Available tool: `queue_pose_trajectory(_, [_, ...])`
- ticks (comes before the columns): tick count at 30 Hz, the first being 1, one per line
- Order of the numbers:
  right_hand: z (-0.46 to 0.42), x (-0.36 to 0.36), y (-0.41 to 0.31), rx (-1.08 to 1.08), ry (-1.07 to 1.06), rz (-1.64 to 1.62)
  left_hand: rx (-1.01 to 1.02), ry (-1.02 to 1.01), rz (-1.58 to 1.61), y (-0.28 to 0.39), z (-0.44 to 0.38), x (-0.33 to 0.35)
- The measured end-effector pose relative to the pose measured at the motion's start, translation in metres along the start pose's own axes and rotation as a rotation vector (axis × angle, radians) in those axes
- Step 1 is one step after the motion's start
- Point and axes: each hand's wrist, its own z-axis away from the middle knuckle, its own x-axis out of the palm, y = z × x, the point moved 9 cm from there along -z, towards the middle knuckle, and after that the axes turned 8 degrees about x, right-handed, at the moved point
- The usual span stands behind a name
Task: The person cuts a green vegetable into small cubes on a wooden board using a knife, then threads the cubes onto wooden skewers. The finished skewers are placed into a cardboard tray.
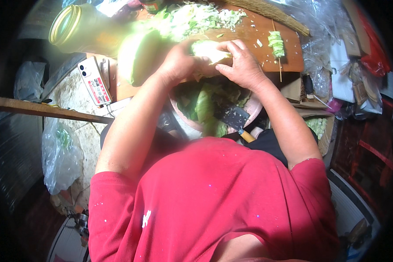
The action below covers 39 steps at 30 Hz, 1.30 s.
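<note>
My left hand (183,62) and my right hand (240,65) hold a pale piece of cabbage (208,50) between them, over the near edge of a brown wooden board (257,29). Glare hides part of its surface. Left of my left hand lies a large pale green piece, probably cabbage (139,57). Chopped cabbage (196,18) is heaped at the back of the board. At its right lies a thin skewer threaded with cabbage slices (276,46). Below my hands, a pinkish basin (257,106) holds green leaves and a cleaver (236,118) with a yellowish handle.
A big jar (82,29) lies on its side at the upper left, near a phone (94,80) with a cable. A bundle of thin sticks (268,13) lies along the board's back right. A cardboard box (329,137) holds cabbage pieces. A wooden bar (52,111) crosses the left.
</note>
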Motion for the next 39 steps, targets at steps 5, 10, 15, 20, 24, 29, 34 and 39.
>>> queue_pose_trajectory(5, [-0.002, 0.0, -0.001, 0.002, -0.049, -0.008, -0.026, 0.021, 0.004, -0.004, 0.0, -0.001])
queue_pose_trajectory(10, [-0.004, 0.0, 0.002, 0.005, -0.011, -0.017, 0.015, 0.076, -0.084, -0.002, 0.001, -0.003])
queue_pose_trajectory(15, [-0.006, 0.0, 0.007, 0.028, 0.025, -0.073, -0.046, 0.043, -0.097, -0.003, 0.005, 0.0])
queue_pose_trajectory(20, [-0.008, -0.001, 0.009, 0.04, 0.036, -0.066, 0.041, 0.062, -0.186, 0.013, 0.009, 0.0])
queue_pose_trajectory(24, [-0.009, 0.0, 0.007, 0.082, 0.027, -0.04, 0.113, 0.08, -0.209, 0.013, 0.008, 0.0])
queue_pose_trajectory(29, [-0.009, 0.0, -0.001, 0.104, 0.058, 0.066, 0.014, 0.068, -0.261, 0.023, 0.012, 0.005])
queue_pose_trajectory(34, [-0.009, -0.005, -0.011, 0.033, 0.101, 0.037, 0.128, 0.072, -0.151, 0.009, 0.005, 0.005])
queue_pose_trajectory(39, [-0.011, -0.012, 0.006, 0.088, 0.096, -0.151, 0.085, -0.035, -0.147, 0.014, 0.007, 0.014])
